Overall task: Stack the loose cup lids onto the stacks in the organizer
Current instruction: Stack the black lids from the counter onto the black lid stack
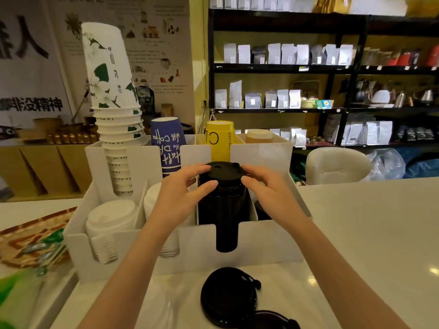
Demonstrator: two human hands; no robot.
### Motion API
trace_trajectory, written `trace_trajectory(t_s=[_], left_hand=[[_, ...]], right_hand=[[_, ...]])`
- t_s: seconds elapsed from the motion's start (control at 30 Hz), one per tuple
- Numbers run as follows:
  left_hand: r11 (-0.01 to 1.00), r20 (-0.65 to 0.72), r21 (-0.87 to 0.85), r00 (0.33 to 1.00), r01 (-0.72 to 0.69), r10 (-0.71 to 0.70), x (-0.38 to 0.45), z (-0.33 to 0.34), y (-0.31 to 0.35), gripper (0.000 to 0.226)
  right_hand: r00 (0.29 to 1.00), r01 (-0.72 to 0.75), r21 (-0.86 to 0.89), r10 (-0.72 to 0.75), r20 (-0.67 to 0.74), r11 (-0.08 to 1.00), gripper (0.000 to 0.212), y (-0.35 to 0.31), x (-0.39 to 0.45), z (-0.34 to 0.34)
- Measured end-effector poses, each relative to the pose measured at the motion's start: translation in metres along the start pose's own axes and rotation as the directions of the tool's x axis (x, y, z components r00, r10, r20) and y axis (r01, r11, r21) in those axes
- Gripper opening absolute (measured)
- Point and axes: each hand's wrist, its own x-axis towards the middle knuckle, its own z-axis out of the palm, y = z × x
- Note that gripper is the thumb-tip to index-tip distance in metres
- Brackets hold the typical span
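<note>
Lids: top black lid (225, 171) being seated on the center black stack (224, 205), left hand (183, 188) and right hand (266, 186) lightly pinching its rim. Two loose lids (229, 296) wait bottom center, so not done.

Two bare forearms enter from the bottom edge, with no sleeve, cuff or glove anywhere along their visible length. The left hand (177, 194) and right hand (270, 191) are bare too: no ring, watch, bracelet or strap shows at wrist or knuckle. The fingers (257, 170) are slender, with short, trimmed, unpainted nails
</note>
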Motion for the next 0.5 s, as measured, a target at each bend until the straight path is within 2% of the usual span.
trace_trajectory(t_s=[0.23,0.5], left_hand=[[0.993,-0.009,0.106,0.999,0.049,-0.048,-0.0016,-0.0025,0.0042,0.038],[0.977,0.023,0.211,0.999,0.034,-0.04,-0.0014,-0.0046,0.0052,0.038]], right_hand=[[0.999,-0.024,-0.009,0.024,0.023,1.0,0.033,0.0091,0.0027,0.0027],[1.0,-0.015,-0.046,0.014,-0.017,0.999,0.035,0.0097,0.0024,-0.0002]])
